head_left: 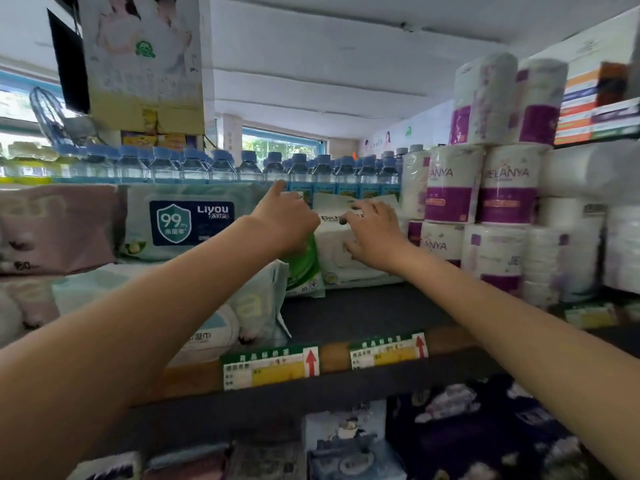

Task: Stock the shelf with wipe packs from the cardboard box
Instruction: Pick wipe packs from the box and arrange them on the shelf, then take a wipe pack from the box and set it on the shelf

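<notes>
Shop shelving fills the view, and on the dark shelf a white wipe pack stands at the back, straight ahead of both hands and at arm's reach. Its long axis runs left to right along the shelf, its broad face toward the camera. The right hand lies on that face with fingers spread and nearly straight, pressing more than gripping. The left hand is at the pack's left end, forefinger stretched up and back; whether its other fingers hold anything I cannot tell, since the hand hides them. Both hands are about equally near, one at each end, so I judge the coming move to be a push or squaring of the pack against the back row.

Just left of it, partly behind the left hand, is a green pack, touching or nearly so. Further left stands a Liyou pack, with pink packs beyond and pale packs lying in front. Right of the white pack, paper rolls are stacked. Behind runs a row of bottles. Price tags line the shelf edge.

No cardboard box for the task shows below; one printed carton sits high up, contents unseen.
</notes>
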`<state>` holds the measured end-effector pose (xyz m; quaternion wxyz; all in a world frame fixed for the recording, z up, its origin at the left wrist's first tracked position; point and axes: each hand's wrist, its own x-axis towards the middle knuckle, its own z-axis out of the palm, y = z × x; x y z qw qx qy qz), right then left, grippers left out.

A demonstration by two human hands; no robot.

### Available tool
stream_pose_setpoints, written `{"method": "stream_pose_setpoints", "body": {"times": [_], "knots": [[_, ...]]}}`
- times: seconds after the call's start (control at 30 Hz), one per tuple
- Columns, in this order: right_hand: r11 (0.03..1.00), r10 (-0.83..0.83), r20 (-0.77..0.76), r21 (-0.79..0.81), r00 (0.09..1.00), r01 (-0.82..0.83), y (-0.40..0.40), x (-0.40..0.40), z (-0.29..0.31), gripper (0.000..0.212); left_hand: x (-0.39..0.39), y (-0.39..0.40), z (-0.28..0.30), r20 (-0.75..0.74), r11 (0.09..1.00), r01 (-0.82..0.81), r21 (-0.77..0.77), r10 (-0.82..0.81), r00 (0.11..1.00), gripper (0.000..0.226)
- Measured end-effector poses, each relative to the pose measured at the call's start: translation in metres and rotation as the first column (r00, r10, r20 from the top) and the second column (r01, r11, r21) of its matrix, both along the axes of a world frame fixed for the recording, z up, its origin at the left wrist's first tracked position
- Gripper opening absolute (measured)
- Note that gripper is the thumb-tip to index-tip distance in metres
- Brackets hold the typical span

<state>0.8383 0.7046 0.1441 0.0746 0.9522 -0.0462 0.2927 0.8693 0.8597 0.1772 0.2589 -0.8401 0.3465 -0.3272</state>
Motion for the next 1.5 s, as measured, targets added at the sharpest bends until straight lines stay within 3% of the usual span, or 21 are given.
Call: {"method": "stream_pose_setpoints", "body": {"times": [0.1,0.2,0.33,0.43,0.57,0.67,0.8,0.9,1.07,1.13,1.3,1.4,1.5], "knots": [[0.971,-0.127,0.010,0.203,0.992,0.123,-0.006,-0.059,-0.005,0.038,-0.041,-0.019,-0.009,-0.064,0.982,0.189,-0.024,-0.190,0.980,0.031],[0.900,-0.262,-0.020,0.356,0.965,0.252,-0.010,-0.135,-0.026,0.034,-0.093,-0.041,-0.040,-0.143,0.914,0.405,-0.037,-0.406,0.903,0.032],[0.748,-0.487,-0.171,0.424,0.856,0.510,-0.005,-0.266,-0.083,0.028,-0.181,-0.064,-0.106,-0.326,0.746,0.666,0.000,-0.629,0.705,0.029],[0.610,-0.593,-0.337,0.405,0.731,0.681,0.012,-0.390,-0.152,0.030,-0.265,-0.076,-0.168,-0.483,0.565,0.825,0.007,-0.721,0.497,0.030],[0.281,-0.625,-0.612,0.403,0.485,0.871,0.071,-0.559,-0.255,0.032,-0.386,-0.070,-0.263,-0.682,0.335,0.938,0.092,-0.665,0.305,0.031],[0.015,-0.584,-0.741,0.397,0.330,0.918,0.129,-0.666,-0.317,0.022,-0.469,-0.058,-0.322,-0.750,0.200,0.974,0.112,-0.626,0.214,0.031],[-0.305,-0.483,-0.856,0.362,0.184,0.881,0.200,-0.783,-0.396,0.021,-0.565,-0.042,-0.376,-0.840,0.044,0.988,0.147,-0.521,0.148,0.032],[-0.425,-0.374,-0.920,0.283,0.118,0.860,0.241,-0.844,-0.446,0.031,-0.630,-0.035,-0.412,-0.886,0.003,0.983,0.183,-0.433,0.166,0.030],[-0.534,-0.305,-0.951,0.214,0.050,0.818,0.271,-0.921,-0.525,0.031,-0.716,-0.023,-0.474,-0.936,0.021,0.976,0.216,-0.281,0.213,0.029],[-0.524,-0.322,-0.945,0.219,0.046,0.823,0.272,-0.934,-0.546,0.034,-0.739,-0.016,-0.496,-0.943,0.030,0.975,0.222,-0.247,0.222,0.027],[-0.284,-0.408,-0.894,0.316,0.184,0.905,0.252,-0.923,-0.595,0.048,-0.772,-0.012,-0.545,-0.961,0.013,0.973,0.231,-0.156,0.230,0.032],[-0.140,-0.384,-0.908,0.236,0.167,0.962,0.241,-0.907,-0.621,0.057,-0.770,-0.012,-0.567,-0.956,0.011,0.965,0.263,-0.135,0.262,0.035],[-0.083,-0.420,-0.899,0.177,0.126,0.981,0.227,-0.905,-0.629,0.043,-0.762,-0.015,-0.582,-0.946,0.027,0.954,0.298,-0.124,0.299,0.034]]}}
